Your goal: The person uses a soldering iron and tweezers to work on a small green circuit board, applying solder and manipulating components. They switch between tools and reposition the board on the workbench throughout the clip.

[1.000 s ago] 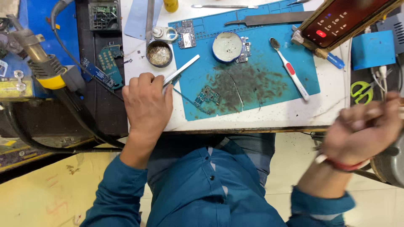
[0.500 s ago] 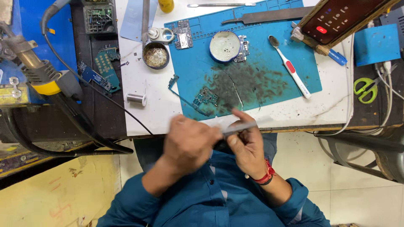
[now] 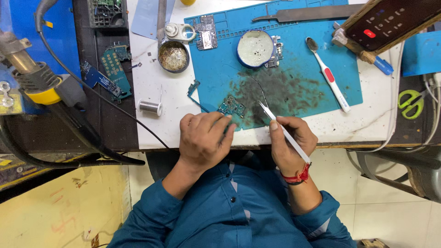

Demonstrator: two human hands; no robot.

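Note:
My right hand point(image 3: 294, 140) grips white tweezers point(image 3: 281, 129) at the table's front edge, tips pointing up-left over the stained blue work mat point(image 3: 340, 78). My left hand point(image 3: 202, 138) rests on the front edge of the mat, its fingertips against a small green circuit board point(image 3: 231, 107). The tweezer tips sit just right of that board. A red thread band circles my right wrist.
On the mat lie a round white tin point(image 3: 255, 48), a white toothbrush point(image 3: 328, 80), another circuit board point(image 3: 206, 32) and a metal blade point(image 3: 308, 14). A brass-wool pot point(image 3: 173, 56) and solder spool point(image 3: 150, 107) stand left; a hot-air handle point(image 3: 39, 78) far left. Scissors point(image 3: 411, 103) lie right.
The tweezers passed from my left hand to my right. Both hands rose from my lap to the mat's front edge, and my left fingers came onto the small board.

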